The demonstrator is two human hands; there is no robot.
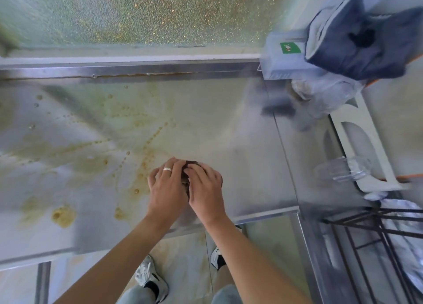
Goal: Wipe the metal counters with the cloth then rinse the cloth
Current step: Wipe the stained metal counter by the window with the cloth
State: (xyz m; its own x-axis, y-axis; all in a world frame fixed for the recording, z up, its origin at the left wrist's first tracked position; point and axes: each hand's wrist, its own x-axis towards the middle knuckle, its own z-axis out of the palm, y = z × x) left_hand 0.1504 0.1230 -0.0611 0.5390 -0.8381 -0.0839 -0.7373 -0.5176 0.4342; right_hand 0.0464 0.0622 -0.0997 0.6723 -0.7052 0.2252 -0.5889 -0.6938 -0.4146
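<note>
1. The dark cloth [186, 177] lies bunched on the metal surface [217, 125], near its front edge.
2. My left hand [166, 187] and right hand [204, 189] press on it side by side, fingers [174, 168] curled over it.
3. Yellowish-brown splatter [63, 215] covers the surface's left part.

Single head-worn view, wide-angle, looks steeply down from above onto metal counter [206, 125]; near range, forearms enter from bottom edge. No second view for overlap.

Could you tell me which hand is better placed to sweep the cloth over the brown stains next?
Probably the left hand: it presses the cloth on the stain side; the right hand would cross over.
</note>
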